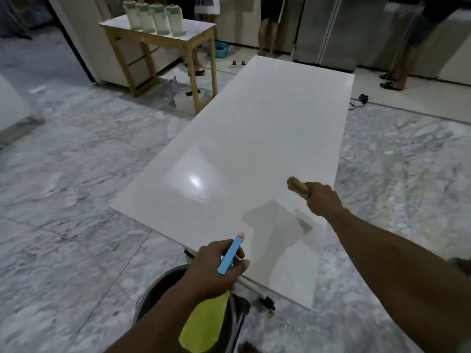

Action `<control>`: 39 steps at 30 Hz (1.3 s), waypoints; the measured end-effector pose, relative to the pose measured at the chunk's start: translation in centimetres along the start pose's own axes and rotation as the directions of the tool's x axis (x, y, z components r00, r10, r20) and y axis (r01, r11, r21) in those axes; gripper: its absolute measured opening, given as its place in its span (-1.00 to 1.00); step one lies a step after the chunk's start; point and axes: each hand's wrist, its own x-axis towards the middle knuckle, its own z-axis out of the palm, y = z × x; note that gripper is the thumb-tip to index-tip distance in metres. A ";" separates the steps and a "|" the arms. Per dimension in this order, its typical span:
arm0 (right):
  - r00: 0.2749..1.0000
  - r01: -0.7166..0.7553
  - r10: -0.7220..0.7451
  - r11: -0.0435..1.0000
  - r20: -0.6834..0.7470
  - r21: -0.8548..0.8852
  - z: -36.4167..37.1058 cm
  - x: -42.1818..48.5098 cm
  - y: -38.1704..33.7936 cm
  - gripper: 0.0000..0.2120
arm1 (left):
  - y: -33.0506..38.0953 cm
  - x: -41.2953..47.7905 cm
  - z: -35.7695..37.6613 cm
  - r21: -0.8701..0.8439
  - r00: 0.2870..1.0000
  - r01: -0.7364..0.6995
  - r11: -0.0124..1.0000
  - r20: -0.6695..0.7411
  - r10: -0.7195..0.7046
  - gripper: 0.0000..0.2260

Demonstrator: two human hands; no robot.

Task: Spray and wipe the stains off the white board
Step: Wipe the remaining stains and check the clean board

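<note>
A long white board (254,138) lies flat in front of me, glossy, with a light reflected near its middle. My left hand (216,266) grips a spray bottle (204,324) with a yellow body and a blue trigger head tipped pink, its nozzle aimed over the board's near edge. My right hand (322,200) hovers above the board's near right part, closed around a tan rolled cloth or sponge (297,186). Greyish shadows fall on the board under that hand. I cannot make out stains.
A metal bucket (158,289) stands below my left arm on the marble floor. A wooden table (163,39) with several clear containers sits at the back left. People's legs stand at the back by cabinets. A cable and plug (362,99) lie right of the board.
</note>
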 end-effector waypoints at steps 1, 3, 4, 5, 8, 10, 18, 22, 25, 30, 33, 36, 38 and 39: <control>1.000 0.005 -0.006 0.999 -0.026 -0.046 0.7 0.9 0.5 -0.70 | 0.3 0.9 0.4 0.008 1.000 -0.006 1.000 -0.001 0.006 -0.87; 1.000 0.007 -0.009 0.996 -0.023 -0.086 3.2 2.7 2.2 -0.64 | 0.4 3.1 1.6 0.009 1.000 -0.010 1.000 0.017 0.009 -0.88; 1.000 0.020 -0.019 0.993 0.011 -0.115 4.5 2.4 2.3 -0.65 | 0.4 3.4 1.8 0.002 1.000 -0.008 1.000 0.017 0.008 -0.89; 0.999 0.012 -0.008 0.994 0.037 -0.107 6.1 1.9 2.7 -0.68 | 0.3 3.9 2.1 0.001 1.000 -0.001 1.000 0.024 0.001 -0.89; 0.997 0.048 -0.051 0.998 -0.053 -0.042 10.3 -1.5 3.1 -0.86 | -0.4 4.5 3.0 0.050 0.999 0.014 0.999 0.040 -0.016 -0.89; 0.982 0.174 -0.187 0.954 -0.033 -0.245 13.2 -5.1 2.8 -0.76 | -0.8 4.1 3.3 0.059 0.998 0.032 0.998 0.053 -0.036 -0.89; 0.929 0.354 -0.333 0.927 0.161 -0.122 18.1 -20.6 1.1 -0.44 | -1.3 -0.4 3.6 0.138 0.996 -0.017 0.990 0.086 0.005 -0.92; 0.894 0.039 -0.206 0.921 0.398 0.388 12.1 -22.3 0.4 -0.66 | -1.1 -2.8 3.7 0.120 0.994 -0.065 0.991 0.092 0.054 -0.94; 0.839 -0.338 -0.031 0.753 0.544 0.564 7.2 -21.4 1.9 -0.80 | 0.0 -3.5 3.7 0.138 0.993 -0.097 0.986 0.081 0.086 -0.92; 0.817 -0.553 0.070 0.372 0.572 0.746 -0.4 -17.8 5.2 -0.79 | 4.4 -1.8 3.6 0.139 0.989 -0.125 0.982 0.090 0.113 -0.84; 0.845 -0.515 0.082 0.392 0.529 0.762 -4.2 -13.4 6.9 -0.70 | 7.7 1.1 3.6 0.104 0.986 -0.143 0.984 0.098 0.133 -0.84; 0.850 -0.502 0.108 0.462 0.515 0.731 -6.6 -7.1 8.7 -0.73 | 10.5 5.4 4.3 0.102 0.988 -0.140 0.985 0.074 0.133 -0.84; 0.852 -0.482 0.095 0.527 0.515 0.700 -7.9 -1.6 10.2 -0.74 | 12.2 9.4 5.3 0.107 0.991 -0.126 0.986 0.068 0.119 -0.83; 0.854 -0.466 0.093 0.574 0.512 0.674 -8.5 1.4 10.9 -0.73 | 12.9 11.6 5.8 0.105 0.992 -0.115 0.988 0.063 0.109 -0.83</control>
